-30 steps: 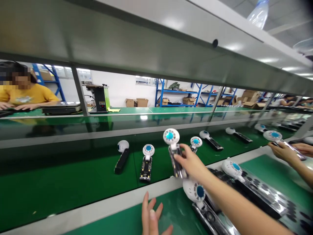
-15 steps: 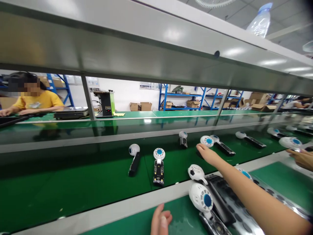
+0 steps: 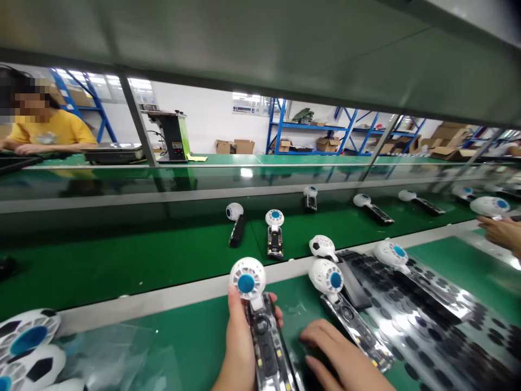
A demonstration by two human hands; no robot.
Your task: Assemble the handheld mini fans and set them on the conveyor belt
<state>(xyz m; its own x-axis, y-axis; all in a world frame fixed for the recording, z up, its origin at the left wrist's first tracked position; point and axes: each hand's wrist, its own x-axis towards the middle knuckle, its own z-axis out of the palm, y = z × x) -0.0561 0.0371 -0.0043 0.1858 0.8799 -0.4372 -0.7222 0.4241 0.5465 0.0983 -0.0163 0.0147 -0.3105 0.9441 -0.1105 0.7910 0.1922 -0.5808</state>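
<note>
My left hand (image 3: 240, 339) is wrapped round the black handle of a handheld fan (image 3: 247, 279). Its white round head has a blue centre and points up, while yellow spots show along the handle's face. To the right, my right hand (image 3: 342, 350) hovers low over the green bench, fingers bent and thumb apart, with nothing seen in it. Close beside that hand lies another handheld fan (image 3: 325, 277) with a similar exposed handle. Behind it rests a fan with a football-patterned head (image 3: 321, 247).
Several fans lie spaced along the green conveyor (image 3: 163, 260), beyond a pale rail. Sheets of black round stickers (image 3: 386, 304) cover the bench at right, under another fan (image 3: 391, 253). Football-patterned heads (image 3: 44, 364) sit lower left. A co-worker's hand (image 3: 502, 231) holds a fan at far right.
My right hand has come back from the conveyor towards me. A fan that lay by it there is now in my left hand, which was empty. The camera has tilted down.
</note>
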